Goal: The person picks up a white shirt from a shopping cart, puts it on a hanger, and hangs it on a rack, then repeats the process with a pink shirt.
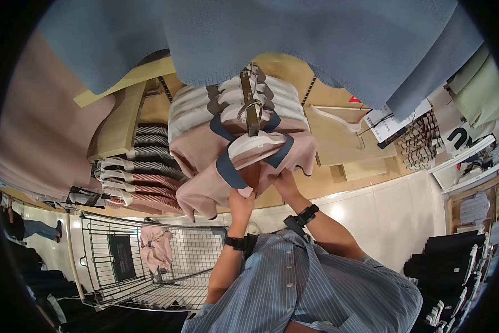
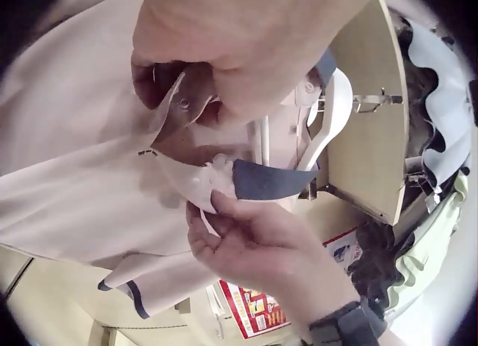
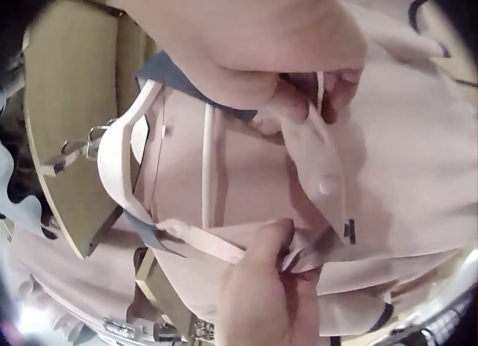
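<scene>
A pink polo shirt [image 1: 205, 194] with a navy collar [image 1: 230, 173] hangs at the front of the rail on a white hanger [image 1: 255, 144]. My left hand [image 1: 242, 202] pinches one edge of its front opening just below the collar. The opposite edge is gripped between the thumb and fingers of my right hand [image 1: 284, 186]. The placket [image 3: 321, 174] is spread apart between the hands, with a button showing. Inside the neck, the pale hanger bar [image 3: 208, 163] crosses the pink fabric. Parts of the held edges are hidden behind my fingers.
White shirts [image 1: 191, 111] hang behind on a metal rail arm [image 1: 248, 94]. Striped folded shirts [image 1: 149, 161] are stacked at left. A shopping cart [image 1: 194, 250] holds a pink garment [image 1: 156, 247]. Blue garments [image 1: 294, 39] hang overhead; an unused hanger [image 1: 335, 117] lies on a shelf.
</scene>
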Motion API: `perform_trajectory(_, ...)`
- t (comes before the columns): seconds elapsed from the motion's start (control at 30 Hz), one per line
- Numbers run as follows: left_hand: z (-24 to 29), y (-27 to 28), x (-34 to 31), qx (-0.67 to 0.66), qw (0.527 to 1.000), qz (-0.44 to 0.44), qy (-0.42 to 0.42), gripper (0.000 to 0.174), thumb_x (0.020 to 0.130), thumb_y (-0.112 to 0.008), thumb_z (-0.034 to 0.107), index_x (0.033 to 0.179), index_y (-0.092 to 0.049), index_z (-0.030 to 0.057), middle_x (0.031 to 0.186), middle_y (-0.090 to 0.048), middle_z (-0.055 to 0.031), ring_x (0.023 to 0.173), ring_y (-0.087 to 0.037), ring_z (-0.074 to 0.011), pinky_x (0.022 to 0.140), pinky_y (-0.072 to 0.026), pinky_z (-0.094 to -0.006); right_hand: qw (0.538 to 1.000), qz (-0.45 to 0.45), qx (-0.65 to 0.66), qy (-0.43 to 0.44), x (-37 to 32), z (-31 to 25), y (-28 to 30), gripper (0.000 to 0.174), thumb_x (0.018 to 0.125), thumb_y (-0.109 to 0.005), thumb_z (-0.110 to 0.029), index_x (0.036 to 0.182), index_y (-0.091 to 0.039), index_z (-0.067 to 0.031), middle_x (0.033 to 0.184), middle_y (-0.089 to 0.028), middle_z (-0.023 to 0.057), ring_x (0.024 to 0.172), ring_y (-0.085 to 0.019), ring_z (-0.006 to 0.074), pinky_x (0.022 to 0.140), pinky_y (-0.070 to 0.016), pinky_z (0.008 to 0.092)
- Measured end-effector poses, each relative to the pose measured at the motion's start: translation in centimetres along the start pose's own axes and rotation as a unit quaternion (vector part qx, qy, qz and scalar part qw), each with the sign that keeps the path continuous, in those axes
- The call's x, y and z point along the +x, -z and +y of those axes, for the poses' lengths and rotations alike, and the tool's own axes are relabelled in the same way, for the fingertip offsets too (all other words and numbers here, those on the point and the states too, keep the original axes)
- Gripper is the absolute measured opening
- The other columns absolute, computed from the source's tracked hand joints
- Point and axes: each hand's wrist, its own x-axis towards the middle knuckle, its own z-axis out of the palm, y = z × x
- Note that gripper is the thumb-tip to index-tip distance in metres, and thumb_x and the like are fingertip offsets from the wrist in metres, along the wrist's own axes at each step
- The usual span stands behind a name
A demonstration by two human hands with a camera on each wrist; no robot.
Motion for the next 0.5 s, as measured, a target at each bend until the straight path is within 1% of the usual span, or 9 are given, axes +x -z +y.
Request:
perform_trajectory(0.03,-0.5,0.0,0.1,-0.02,1.0,0.013,0.001,0.032,0.074,-0.07,0.007,0.101,-0.056,-0.0044,0.089,-0.065,-0.0171,0.082,-0.065,-0.026,0.071,-0.05,-0.0336,0.994,-0.041,0.082,-0.051,-0.5,-0.6,0.6,0.027,0.08,-0.064,-0.005,0.106,-0.06,0.0002,0.101,-0.064,0.0071,0.094,-0.061,0.0186,0.079,-0.0472,0.0308)
perform_trajectory(0.1,-1.4,0.3,0.4,-0.058,0.997,0.04,0.006,0.036,0.074,-0.07,0.006,0.104,-0.054,-0.0045,0.09,-0.065,-0.0147,0.081,-0.065,-0.0232,0.07,-0.0498,-0.0321,0.95,-0.121,0.244,-0.152,-1.6,-1.1,2.0,0.025,0.082,-0.059,-0.002,0.107,-0.06,-0.002,0.101,-0.064,0.0062,0.097,-0.06,0.0192,0.082,-0.0463,0.0308)
perform_trajectory(0.2,-1.7,0.5,0.5,-0.106,0.994,0.004,0.004,0.031,0.075,-0.069,0.004,0.102,-0.056,-0.0038,0.089,-0.065,-0.0121,0.081,-0.064,-0.0196,0.07,-0.0491,-0.03,0.867,-0.168,0.42,-0.208,-2.3,-1.1,2.9,0.027,0.083,-0.052,0.001,0.107,-0.061,-0.0061,0.108,-0.063,0.0057,0.097,-0.06,0.0194,0.086,-0.046,0.0312)
perform_trajectory(0.23,-2.3,0.4,0.6,-0.126,0.991,-0.035,0.007,0.029,0.074,-0.068,0.003,0.1,-0.057,-0.0036,0.089,-0.065,-0.0118,0.08,-0.063,-0.0188,0.07,-0.0489,-0.0296,0.859,-0.164,0.427,-0.232,-2.2,-0.8,3.1,0.033,0.082,-0.048,0.003,0.112,-0.057,-0.0049,0.113,-0.061,0.0055,0.101,-0.058,0.0194,0.088,-0.046,0.0327)
perform_trajectory(0.3,-3.4,0.0,0.7,-0.162,0.98,-0.116,0.015,0.024,0.074,-0.066,0.001,0.096,-0.058,-0.0032,0.088,-0.064,-0.0112,0.079,-0.062,-0.0172,0.069,-0.0483,-0.0289,0.856,-0.181,0.426,-0.229,-2.3,-0.3,3.2,0.035,0.08,-0.05,0.004,0.113,-0.056,-0.0041,0.111,-0.061,0.0061,0.1,-0.059,0.0197,0.087,-0.0467,0.0326)
perform_trajectory(0.33,-3.8,-0.4,0.6,-0.142,0.983,-0.111,0.015,0.024,0.074,-0.067,0.002,0.096,-0.058,-0.0036,0.086,-0.065,-0.0118,0.077,-0.063,-0.0195,0.069,-0.0486,-0.0309,0.855,-0.189,0.426,-0.226,-2.4,-0.1,3.3,0.036,0.079,-0.051,0.004,0.114,-0.055,-0.0037,0.11,-0.061,0.0065,0.099,-0.059,0.0199,0.086,-0.0471,0.0326)
perform_trajectory(0.4,-2.8,-0.5,0.1,-0.1,0.99,-0.099,0.018,0.025,0.074,-0.068,0.004,0.095,-0.057,-0.0045,0.084,-0.066,-0.013,0.073,-0.065,-0.0241,0.067,-0.0493,-0.0349,0.904,-0.185,0.35,-0.162,-3.2,0.1,2.4,0.036,0.077,-0.053,0.003,0.113,-0.054,-0.0022,0.109,-0.061,0.0077,0.098,-0.059,0.0185,0.083,-0.0478,0.0312)
perform_trajectory(0.43,-2.4,-0.7,-0.2,-0.1,0.99,-0.096,0.01,0.024,0.074,-0.067,0.003,0.094,-0.057,-0.0046,0.083,-0.065,-0.0127,0.072,-0.064,-0.0241,0.067,-0.0492,-0.0349,0.924,-0.185,0.309,-0.129,-3.4,0.2,1.9,0.036,0.077,-0.054,0.002,0.112,-0.054,-0.0014,0.108,-0.06,0.0083,0.097,-0.059,0.0178,0.082,-0.0482,0.0304)
perform_trajectory(0.5,-1.6,-1.0,-0.7,-0.098,0.991,-0.091,-0.008,0.021,0.074,-0.066,0.003,0.091,-0.057,-0.0047,0.08,-0.065,-0.0121,0.07,-0.064,-0.0241,0.067,-0.049,-0.035,0.943,-0.199,0.241,-0.114,-4.1,-1.0,1.1,0.034,0.075,-0.057,0.001,0.109,-0.054,-0.0006,0.103,-0.06,0.0087,0.092,-0.059,0.0168,0.078,-0.0482,0.0292)
